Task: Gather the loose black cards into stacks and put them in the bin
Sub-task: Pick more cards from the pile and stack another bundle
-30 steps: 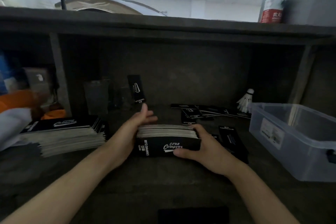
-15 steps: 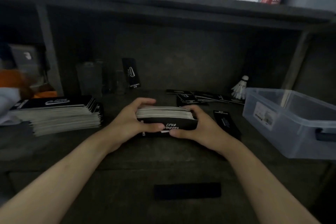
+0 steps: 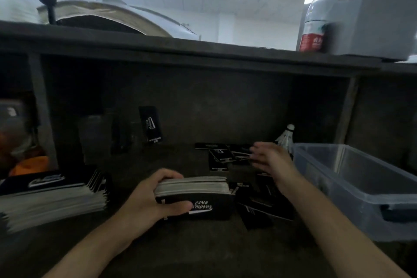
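On the dark table (image 3: 203, 253), the left hand (image 3: 144, 201) is gripping the card stack (image 3: 196, 187); the right hand (image 3: 270, 160), fingers spread, is hovering over loose cards (image 3: 222, 153) near the clear bin (image 3: 338, 198).

I see the left hand (image 3: 144, 205) gripping a thick stack of black printed cards (image 3: 198, 201) on the dark desk (image 3: 203, 250), thumb across the near face and fingers curled over the far edge. The right hand (image 3: 270, 158), blurred, fingers loosely spread, hovers at the scattered loose black cards (image 3: 222, 153) near the back wall. More black cards (image 3: 261, 207) lie just right of the stack. A clear plastic bin (image 3: 338, 187) sits at the right, with 1 white shuttlecock (image 3: 285, 137) by its far corner.
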`<act>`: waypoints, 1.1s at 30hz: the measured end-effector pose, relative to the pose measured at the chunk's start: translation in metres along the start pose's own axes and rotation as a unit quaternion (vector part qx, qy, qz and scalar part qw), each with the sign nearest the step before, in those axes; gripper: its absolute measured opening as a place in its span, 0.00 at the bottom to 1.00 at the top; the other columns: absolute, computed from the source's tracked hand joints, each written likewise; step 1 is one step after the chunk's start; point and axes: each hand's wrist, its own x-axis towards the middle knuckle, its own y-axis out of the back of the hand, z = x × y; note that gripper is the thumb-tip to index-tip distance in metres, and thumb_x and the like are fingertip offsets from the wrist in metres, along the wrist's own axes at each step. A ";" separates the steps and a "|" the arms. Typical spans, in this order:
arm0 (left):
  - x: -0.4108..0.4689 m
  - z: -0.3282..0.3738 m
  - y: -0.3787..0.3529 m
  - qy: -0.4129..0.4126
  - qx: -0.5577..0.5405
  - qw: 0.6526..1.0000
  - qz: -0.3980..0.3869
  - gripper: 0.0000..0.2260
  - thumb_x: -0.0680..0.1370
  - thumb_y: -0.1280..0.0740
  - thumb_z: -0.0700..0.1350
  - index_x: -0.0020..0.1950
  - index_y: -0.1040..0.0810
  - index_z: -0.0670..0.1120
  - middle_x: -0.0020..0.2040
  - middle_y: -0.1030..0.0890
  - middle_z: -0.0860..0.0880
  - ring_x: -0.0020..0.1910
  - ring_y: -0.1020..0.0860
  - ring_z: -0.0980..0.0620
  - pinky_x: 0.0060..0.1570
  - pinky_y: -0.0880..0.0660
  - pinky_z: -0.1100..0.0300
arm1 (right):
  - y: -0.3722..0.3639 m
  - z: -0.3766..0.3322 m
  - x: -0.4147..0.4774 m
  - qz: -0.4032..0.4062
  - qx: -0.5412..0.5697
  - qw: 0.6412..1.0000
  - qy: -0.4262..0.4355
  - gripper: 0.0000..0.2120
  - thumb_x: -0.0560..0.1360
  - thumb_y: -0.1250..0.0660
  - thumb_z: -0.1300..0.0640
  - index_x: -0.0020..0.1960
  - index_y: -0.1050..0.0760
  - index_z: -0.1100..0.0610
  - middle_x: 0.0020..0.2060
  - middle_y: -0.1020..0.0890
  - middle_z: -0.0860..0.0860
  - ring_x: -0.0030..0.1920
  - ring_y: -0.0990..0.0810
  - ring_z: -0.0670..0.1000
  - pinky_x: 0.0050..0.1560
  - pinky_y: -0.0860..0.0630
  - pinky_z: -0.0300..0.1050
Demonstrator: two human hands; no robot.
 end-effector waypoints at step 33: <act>0.018 -0.017 0.006 -0.054 -0.009 0.998 -0.014 0.24 0.61 0.15 0.47 0.55 0.18 0.51 0.60 0.20 0.53 0.59 0.21 0.64 0.54 0.27 0.73 | -0.063 -0.044 0.042 -0.337 -0.420 0.822 0.184 0.18 0.81 0.32 0.54 0.68 0.28 0.58 0.64 0.21 0.50 0.64 0.22 0.49 0.73 0.30 0.50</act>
